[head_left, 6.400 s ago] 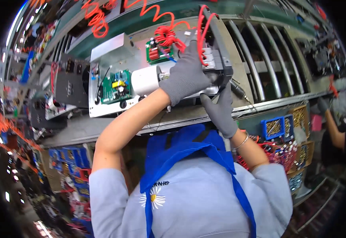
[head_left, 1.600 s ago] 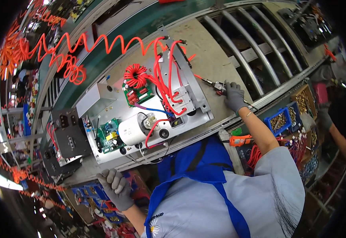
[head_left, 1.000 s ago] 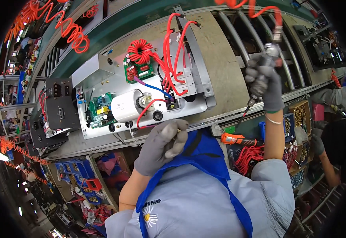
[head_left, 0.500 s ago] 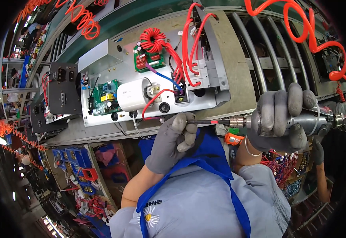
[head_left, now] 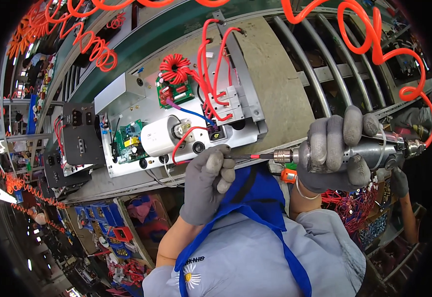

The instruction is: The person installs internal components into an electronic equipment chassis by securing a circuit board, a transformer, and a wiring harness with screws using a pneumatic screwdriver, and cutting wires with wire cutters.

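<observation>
My right hand (head_left: 338, 150), in a grey glove, is wrapped around a silver pneumatic screwdriver (head_left: 374, 151) held level, its bit (head_left: 250, 156) pointing left. My left hand (head_left: 208, 180), also gloved, pinches the tip of that bit with finger and thumb. Just above both hands lies an open electrical chassis (head_left: 176, 128) on the workbench, with a white cylindrical capacitor (head_left: 159, 138), a green circuit board (head_left: 127, 141), a red toroid coil (head_left: 175, 68) and red wires.
A coiled orange air hose (head_left: 374, 44) runs from the screwdriver up over the roller conveyor (head_left: 325, 74). Dark boxes (head_left: 77, 138) stand left of the chassis. Blue parts bins (head_left: 97, 218) sit below left. Another person's gloved hand (head_left: 400, 180) is at the right.
My right hand picked up the screwdriver from the bench and brought it down and level. My left hand rose from below the bench and took the bit's tip.
</observation>
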Tool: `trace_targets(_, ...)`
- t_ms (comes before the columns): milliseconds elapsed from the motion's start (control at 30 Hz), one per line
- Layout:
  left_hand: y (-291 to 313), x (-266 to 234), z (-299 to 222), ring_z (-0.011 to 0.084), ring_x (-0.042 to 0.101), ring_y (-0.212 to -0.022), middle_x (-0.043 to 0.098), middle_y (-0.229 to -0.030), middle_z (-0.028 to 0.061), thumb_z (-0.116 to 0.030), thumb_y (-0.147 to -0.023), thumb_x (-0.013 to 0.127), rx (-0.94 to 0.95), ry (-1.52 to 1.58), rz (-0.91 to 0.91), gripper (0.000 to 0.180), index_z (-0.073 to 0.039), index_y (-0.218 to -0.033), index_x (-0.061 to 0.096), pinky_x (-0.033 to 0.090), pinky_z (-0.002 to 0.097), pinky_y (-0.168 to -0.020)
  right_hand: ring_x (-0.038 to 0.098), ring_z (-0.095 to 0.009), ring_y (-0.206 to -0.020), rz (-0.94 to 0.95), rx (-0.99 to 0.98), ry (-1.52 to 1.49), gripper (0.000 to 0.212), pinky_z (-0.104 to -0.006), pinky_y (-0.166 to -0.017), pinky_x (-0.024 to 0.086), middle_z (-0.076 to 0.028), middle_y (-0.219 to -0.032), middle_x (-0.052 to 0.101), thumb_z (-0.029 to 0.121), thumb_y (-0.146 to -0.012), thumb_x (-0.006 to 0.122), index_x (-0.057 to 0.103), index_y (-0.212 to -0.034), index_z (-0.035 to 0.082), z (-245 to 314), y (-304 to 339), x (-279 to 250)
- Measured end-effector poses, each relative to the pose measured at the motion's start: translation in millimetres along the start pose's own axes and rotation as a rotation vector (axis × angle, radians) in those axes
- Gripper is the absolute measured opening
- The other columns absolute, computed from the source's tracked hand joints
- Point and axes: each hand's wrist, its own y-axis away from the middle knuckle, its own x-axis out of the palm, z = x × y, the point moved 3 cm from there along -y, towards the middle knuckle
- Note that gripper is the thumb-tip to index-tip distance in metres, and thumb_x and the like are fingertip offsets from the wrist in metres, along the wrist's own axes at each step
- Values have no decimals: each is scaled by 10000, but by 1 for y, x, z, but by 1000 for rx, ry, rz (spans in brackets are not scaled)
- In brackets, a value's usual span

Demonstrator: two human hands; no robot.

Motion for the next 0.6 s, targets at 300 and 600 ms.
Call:
trace_targets(300, -9, 12, -2, 24, 315, -519, 425, -700, -26, -429, -993, 516, -135, -1, 109, 420, -18, -1079, 504, 232, 175, -441, 531, -130, -573, 5, -50, 55, 528, -360, -569, 518, -95, -961, 508, 41, -855, 584, 434, -1361, 54, 17, -3, -1)
trace_targets(600, -9, -24, 35, 16, 356, -562, 460, -795, -25, -336, -982, 570, -224, 379, -24, 303, -50, -1058, 508, 300, 113, -400, 549, -148, -551, -448, 11, 56, 492, -364, -541, 500, -129, -1049, 572, 100, -806, 631, 476, -1272, 93, -23, 30, -6)
